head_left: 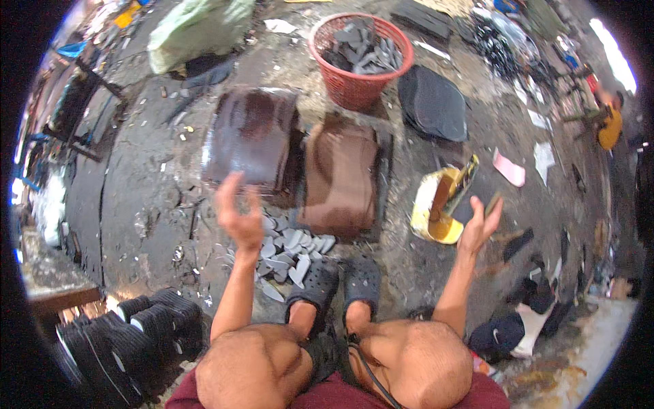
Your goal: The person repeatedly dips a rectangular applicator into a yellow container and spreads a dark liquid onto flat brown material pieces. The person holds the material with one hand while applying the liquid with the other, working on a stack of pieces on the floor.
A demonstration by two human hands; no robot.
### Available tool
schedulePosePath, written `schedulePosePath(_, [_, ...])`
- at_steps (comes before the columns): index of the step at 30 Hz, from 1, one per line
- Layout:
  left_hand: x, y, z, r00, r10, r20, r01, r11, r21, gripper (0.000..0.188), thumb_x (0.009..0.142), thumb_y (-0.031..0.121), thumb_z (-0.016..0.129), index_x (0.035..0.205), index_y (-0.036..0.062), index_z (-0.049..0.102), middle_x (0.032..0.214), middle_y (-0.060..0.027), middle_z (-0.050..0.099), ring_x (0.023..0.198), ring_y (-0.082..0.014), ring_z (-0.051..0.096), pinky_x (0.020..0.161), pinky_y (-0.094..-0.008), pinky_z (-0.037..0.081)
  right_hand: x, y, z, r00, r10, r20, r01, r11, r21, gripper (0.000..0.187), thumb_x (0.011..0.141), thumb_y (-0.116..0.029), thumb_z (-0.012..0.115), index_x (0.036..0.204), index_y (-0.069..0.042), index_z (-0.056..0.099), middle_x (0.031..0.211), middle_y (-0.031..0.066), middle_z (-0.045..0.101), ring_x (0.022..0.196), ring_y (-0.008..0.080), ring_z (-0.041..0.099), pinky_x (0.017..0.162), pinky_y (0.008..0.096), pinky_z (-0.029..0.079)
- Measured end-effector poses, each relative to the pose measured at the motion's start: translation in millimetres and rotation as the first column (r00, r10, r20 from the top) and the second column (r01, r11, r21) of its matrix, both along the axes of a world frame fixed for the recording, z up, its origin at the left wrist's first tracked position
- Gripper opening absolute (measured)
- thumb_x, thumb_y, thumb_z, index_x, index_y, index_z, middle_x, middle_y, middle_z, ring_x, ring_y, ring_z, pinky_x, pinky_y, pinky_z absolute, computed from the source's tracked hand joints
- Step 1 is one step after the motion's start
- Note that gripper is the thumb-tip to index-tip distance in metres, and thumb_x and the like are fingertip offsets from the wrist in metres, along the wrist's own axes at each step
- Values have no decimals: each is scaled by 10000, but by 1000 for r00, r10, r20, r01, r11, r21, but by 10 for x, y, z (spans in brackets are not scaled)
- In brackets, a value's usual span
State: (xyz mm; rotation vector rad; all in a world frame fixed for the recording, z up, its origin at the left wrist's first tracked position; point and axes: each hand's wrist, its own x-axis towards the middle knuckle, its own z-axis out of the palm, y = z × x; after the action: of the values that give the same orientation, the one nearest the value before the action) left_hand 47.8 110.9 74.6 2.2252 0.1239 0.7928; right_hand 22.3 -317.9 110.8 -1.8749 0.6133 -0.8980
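My left hand [240, 221], smeared by motion, is raised with its fingers apart and nothing visible in it. It hovers between a glossy dark brown stack of sheets [248, 146] and a loose pile of grey tongue-shaped pieces [286, 252] on the ground. Another stack of matt brown sheets [340, 184] lies in front of my feet. On the right, my right hand [477, 228] is beside a cut-open yellow container [446, 230] with brown residue inside. A small, flat olive-brown piece [494, 203] shows at its fingers; its kind is unclear.
A red plastic basket [354, 88] full of grey pieces stands ahead. A black rounded sheet [432, 102] lies to its right, near a pink scrap [509, 169]. Black ribbed soles [102, 354] are stacked at lower left. A pale green sack [197, 34] sits far left.
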Motion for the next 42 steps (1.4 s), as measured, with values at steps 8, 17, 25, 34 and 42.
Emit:
schedulePosePath(8, [-239,-771,-1145,632,-606,-482,768,575,283,634,816,49,680,1419,3,489,1509,-180,474,1440,-339,404,1201,-457,335,94,-321,-482,753,-84,-653,-240,888,-391,476,847,-181,677,1300,-56,600,1031,282,709,988,473,675,895,517,531])
schedulePosePath(17, [-136,-548,-1072,518,-654,-551,855,387,345,842,718,106,794,1483,87,442,1585,-100,384,1496,-316,304,1233,-469,267,-128,-870,-55,947,308,-90,-223,832,508,492,848,-81,716,1292,70,567,1173,190,702,1099,326,665,973,446,494])
schedulePosePath(25, [163,-653,-1052,421,-723,-547,906,360,221,745,737,19,733,1441,63,490,1539,-141,448,1452,-347,378,1216,-455,313,-695,-1268,409,332,220,-918,-643,764,-50,450,826,-204,713,1273,-214,659,1122,169,720,1065,381,675,922,451,519])
schedulePosePath(34, [-178,-791,-1242,638,-606,-475,760,593,265,616,807,13,639,1404,-13,493,1501,-182,478,1436,-349,405,1203,-455,332,565,-952,456,826,77,-558,-446,695,-564,410,855,-192,699,1261,-144,666,1128,161,724,1023,366,694,871,453,536])
schedulePosePath(42, [-275,-840,-1221,598,-677,-429,799,547,251,555,815,26,596,1362,-35,530,1488,-177,495,1440,-340,402,1210,-456,320,1763,919,-1014,650,655,-386,-698,715,39,606,850,-275,711,1360,8,549,1238,272,657,1187,409,629,1014,433,484])
